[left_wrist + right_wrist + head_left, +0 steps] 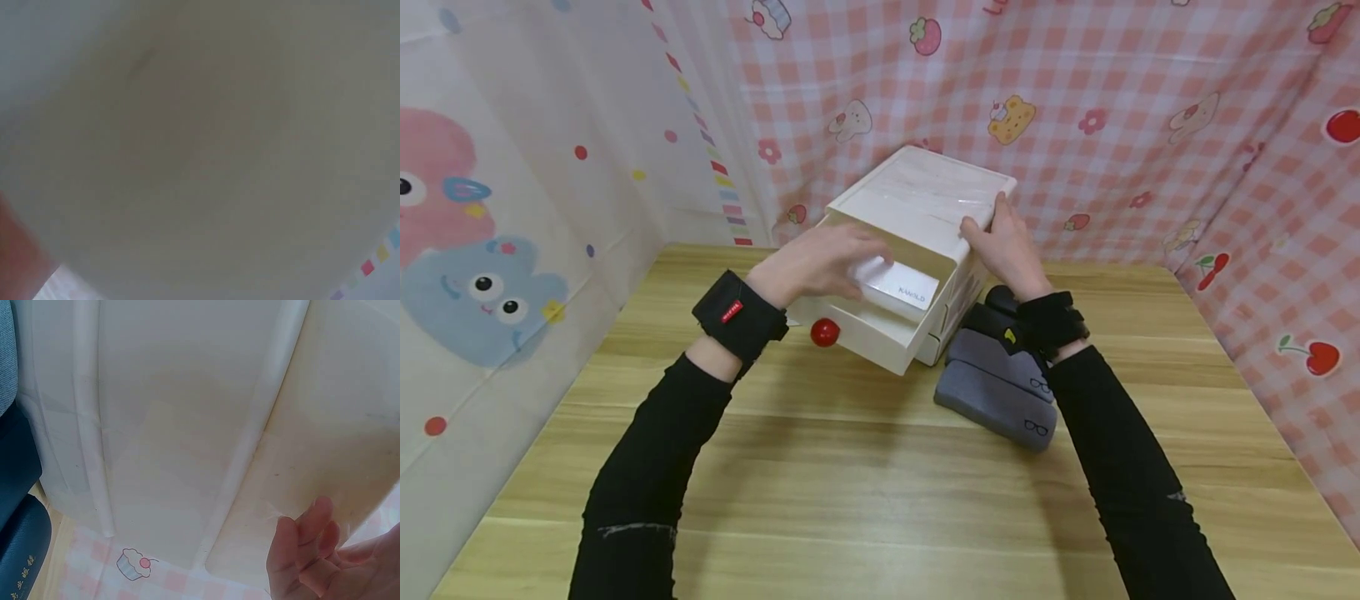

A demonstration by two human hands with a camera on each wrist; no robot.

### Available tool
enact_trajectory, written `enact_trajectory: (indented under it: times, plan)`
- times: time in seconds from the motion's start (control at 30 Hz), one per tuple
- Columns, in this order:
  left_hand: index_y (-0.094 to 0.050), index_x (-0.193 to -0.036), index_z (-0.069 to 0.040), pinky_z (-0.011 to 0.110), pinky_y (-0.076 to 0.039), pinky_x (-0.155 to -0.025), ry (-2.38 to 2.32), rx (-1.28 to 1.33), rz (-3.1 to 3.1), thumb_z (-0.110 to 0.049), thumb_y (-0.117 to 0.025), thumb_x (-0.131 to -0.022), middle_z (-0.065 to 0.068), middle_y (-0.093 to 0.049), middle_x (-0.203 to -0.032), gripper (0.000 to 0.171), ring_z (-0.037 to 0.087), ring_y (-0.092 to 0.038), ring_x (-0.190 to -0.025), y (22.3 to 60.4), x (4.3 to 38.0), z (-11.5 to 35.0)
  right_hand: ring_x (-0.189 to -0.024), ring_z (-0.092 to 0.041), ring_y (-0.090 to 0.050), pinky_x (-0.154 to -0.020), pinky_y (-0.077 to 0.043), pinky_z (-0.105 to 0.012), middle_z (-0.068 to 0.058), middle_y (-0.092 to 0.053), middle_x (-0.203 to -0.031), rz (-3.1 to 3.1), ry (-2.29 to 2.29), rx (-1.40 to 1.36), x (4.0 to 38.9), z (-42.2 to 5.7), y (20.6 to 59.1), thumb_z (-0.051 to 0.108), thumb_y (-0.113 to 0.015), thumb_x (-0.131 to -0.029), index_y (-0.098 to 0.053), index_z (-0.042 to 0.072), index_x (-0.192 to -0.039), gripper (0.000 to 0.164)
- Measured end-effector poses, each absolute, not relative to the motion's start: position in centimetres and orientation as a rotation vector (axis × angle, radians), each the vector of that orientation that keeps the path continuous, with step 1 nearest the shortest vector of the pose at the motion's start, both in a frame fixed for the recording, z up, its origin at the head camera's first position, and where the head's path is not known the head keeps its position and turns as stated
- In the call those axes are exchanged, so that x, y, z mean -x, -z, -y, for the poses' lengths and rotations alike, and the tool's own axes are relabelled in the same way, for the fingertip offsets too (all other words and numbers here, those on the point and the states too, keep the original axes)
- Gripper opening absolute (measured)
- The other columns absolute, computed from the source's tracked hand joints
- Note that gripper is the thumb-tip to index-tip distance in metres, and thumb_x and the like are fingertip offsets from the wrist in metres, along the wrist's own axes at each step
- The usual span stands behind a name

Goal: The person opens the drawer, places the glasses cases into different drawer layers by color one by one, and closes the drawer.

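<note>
A white drawer cabinet stands at the back of the table, its upper drawer pulled out and showing a red round knob. Inside that drawer is a white box with blue lettering. My left hand holds the box by its left end; some fingertips are hidden. A pale blurred surface fills most of the left wrist view. My right hand rests on the cabinet's right upper edge. In the right wrist view, its bent fingers lie against the cabinet's side.
Two grey glasses cases lie to the right of the cabinet, under my right forearm. Dark cases sit behind them, partly covered by the wrist strap. Patterned cloth hangs behind the wooden table and at its sides.
</note>
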State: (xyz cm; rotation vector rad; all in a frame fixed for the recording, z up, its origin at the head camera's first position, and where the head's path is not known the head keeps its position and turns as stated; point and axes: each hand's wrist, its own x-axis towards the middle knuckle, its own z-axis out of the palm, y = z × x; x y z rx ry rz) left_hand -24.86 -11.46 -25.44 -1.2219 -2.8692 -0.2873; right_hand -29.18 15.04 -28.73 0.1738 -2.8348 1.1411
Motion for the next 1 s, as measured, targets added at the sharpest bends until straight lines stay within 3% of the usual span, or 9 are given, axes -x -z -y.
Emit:
enact_trajectory:
  times: [0.4,0.53,0.67,0.8,1.0]
  plan:
    - [-0.059,-0.119,-0.012,0.039,-0.048,-0.092,0.137,1.174,2.784,-0.017,-0.079,-0.076,0.008,-0.065,-0.118,0.048,0.026,-0.060,-0.106,27.4,26.4,11.0,-0.140,-0.028,-0.028,-0.115,-0.026,-0.044,-0.019,-0.014,-0.159,2.842,-1.133,-0.171,29.2,-15.0,28.9,0.049,-0.039,-0.092,0.000,0.002,-0.152,0.085]
    - [-0.064,-0.103,-0.009,0.038,-0.051,-0.083,0.100,1.100,2.669,-0.015,-0.077,-0.077,0.009,-0.064,-0.105,0.030,0.026,-0.060,-0.098,27.4,26.5,10.8,-0.139,-0.027,-0.029,-0.115,-0.026,-0.044,-0.018,-0.014,-0.159,2.837,-1.125,-0.170,29.2,-15.0,28.8,0.050,-0.038,-0.092,0.001,0.003,-0.152,0.085]
    - [-0.067,-0.084,-0.010,0.032,-0.047,-0.065,0.193,1.099,2.653,-0.013,-0.074,-0.079,0.004,-0.064,-0.082,0.009,0.019,-0.059,-0.076,27.4,26.4,10.9,-0.139,-0.028,-0.030,-0.115,-0.027,-0.044,-0.018,-0.016,-0.158,2.839,-1.103,-0.170,29.3,-15.1,28.8,0.050,-0.038,-0.092,0.000,0.003,-0.152,0.085]
    - [-0.072,-0.075,-0.013,0.024,-0.039,-0.059,0.249,1.181,2.679,-0.018,-0.071,-0.083,-0.001,-0.062,-0.066,0.009,0.012,-0.054,-0.064,27.5,26.5,11.0,-0.140,-0.028,-0.028,-0.116,-0.026,-0.044,-0.018,-0.015,-0.159,2.849,-1.107,-0.160,29.3,-15.1,28.8,0.050,-0.038,-0.093,0.000,0.003,-0.152,0.085]
    - [-0.075,-0.094,-0.008,0.028,-0.048,-0.072,0.283,1.201,2.745,-0.007,-0.062,-0.086,0.005,-0.071,-0.087,0.016,0.016,-0.061,-0.079,27.5,26.5,10.8,-0.143,-0.027,-0.025,-0.116,-0.024,-0.044,-0.016,-0.013,-0.159,2.857,-1.114,-0.156,29.2,-15.1,28.8,0.051,-0.038,-0.093,0.001,0.004,-0.152,0.085]
